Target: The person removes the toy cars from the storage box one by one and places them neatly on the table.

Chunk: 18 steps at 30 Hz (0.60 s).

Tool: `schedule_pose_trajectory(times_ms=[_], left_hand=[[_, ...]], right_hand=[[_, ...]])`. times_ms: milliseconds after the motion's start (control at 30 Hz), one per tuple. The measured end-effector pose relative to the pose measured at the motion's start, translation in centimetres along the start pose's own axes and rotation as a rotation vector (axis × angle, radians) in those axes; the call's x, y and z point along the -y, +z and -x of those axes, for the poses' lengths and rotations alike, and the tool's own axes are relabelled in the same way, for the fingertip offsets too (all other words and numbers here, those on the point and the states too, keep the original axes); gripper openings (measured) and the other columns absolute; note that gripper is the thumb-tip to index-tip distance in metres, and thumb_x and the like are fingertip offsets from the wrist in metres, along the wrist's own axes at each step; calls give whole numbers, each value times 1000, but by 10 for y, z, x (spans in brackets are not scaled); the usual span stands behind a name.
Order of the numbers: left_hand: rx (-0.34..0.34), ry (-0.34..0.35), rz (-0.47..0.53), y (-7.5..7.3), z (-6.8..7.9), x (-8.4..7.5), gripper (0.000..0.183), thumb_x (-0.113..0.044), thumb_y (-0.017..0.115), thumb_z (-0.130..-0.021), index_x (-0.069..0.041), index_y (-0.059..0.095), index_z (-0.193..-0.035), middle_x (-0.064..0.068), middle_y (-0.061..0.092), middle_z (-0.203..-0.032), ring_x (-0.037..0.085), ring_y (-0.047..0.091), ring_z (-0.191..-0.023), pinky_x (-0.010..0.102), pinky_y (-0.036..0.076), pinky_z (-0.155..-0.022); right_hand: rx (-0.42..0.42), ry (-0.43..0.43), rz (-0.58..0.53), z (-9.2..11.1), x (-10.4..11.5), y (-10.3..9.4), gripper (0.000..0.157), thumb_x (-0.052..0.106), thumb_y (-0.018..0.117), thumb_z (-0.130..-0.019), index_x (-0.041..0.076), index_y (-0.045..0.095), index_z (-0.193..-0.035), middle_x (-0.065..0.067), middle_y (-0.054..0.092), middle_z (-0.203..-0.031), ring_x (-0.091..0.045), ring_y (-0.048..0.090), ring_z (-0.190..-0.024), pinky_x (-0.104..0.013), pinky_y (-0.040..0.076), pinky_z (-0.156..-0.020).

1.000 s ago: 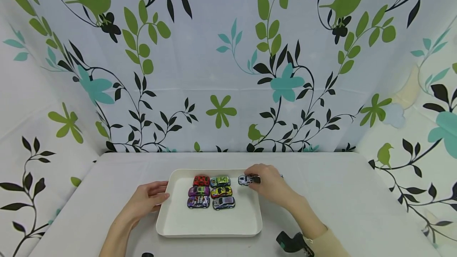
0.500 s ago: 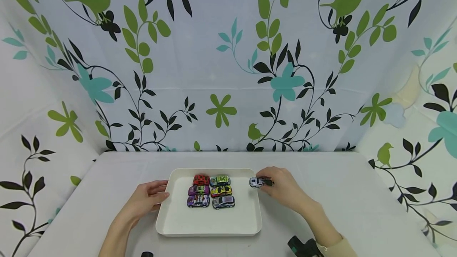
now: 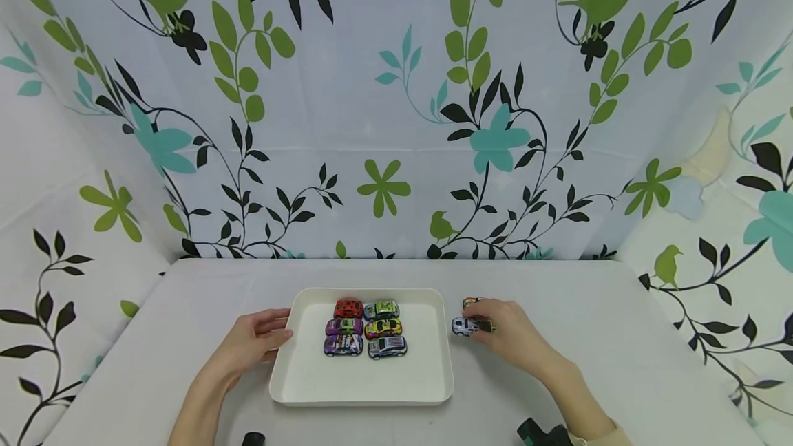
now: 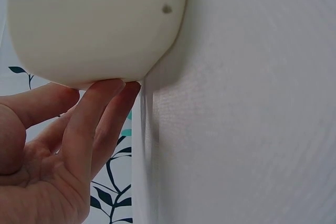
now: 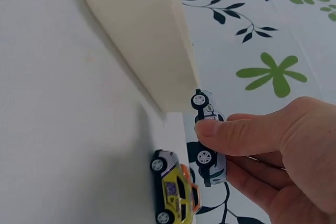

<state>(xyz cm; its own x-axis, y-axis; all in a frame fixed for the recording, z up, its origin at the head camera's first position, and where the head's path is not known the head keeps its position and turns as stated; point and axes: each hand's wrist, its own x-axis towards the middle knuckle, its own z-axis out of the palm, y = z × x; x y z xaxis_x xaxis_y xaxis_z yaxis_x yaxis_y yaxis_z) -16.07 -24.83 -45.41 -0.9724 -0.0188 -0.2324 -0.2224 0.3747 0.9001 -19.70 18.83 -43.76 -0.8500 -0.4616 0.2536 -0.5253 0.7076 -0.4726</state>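
Note:
My right hand (image 3: 511, 332) pinches a silver-white toy car (image 3: 464, 326) between thumb and fingers, just right of the tray. In the right wrist view the toy car (image 5: 208, 139) is held off the table, wheels facing the camera. Close behind it a yellow and orange toy car (image 5: 176, 190) stands on the table, mostly covered by my hand in the head view. My left hand (image 3: 250, 346) touches the left side of the white tray (image 3: 359, 387); in the left wrist view its fingertips (image 4: 113, 86) rest against the outer wall.
Inside the tray several toy cars stand in two columns, among them a red car (image 3: 349, 308), a yellow car (image 3: 383, 327) and a grey car (image 3: 387, 347). A white cloth covers the table (image 3: 619, 363). A patterned curtain (image 3: 347, 115) hangs behind.
My right hand has carried the silver-white toy car from above the tray's right side out past its rim. The yellow and orange car now shows beside it. My left hand stays at the tray.

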Motion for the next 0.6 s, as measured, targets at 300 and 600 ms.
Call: schedule_pose_trajectory(times_ms=[300,600], left_hand=[[16,19,7,-1,0,0,53,-7,64,-96,10,45,-142,33,55,-137,33,69,-108,43,61,-81],[16,18,16,-1,0,1,53,-7,65,-96,9,45,-142,33,55,-137,33,69,-107,43,61,-82]], right_hand=[[17,51,13,13,-9,1,33,-1,83,-75,10,75,-105,-7,75,-111,-29,69,-108,-45,56,-93],[42,80,-3,21,-15,3,35,0,83,-74,10,75,-107,-6,75,-112,-29,69,-109,-47,55,-95]])
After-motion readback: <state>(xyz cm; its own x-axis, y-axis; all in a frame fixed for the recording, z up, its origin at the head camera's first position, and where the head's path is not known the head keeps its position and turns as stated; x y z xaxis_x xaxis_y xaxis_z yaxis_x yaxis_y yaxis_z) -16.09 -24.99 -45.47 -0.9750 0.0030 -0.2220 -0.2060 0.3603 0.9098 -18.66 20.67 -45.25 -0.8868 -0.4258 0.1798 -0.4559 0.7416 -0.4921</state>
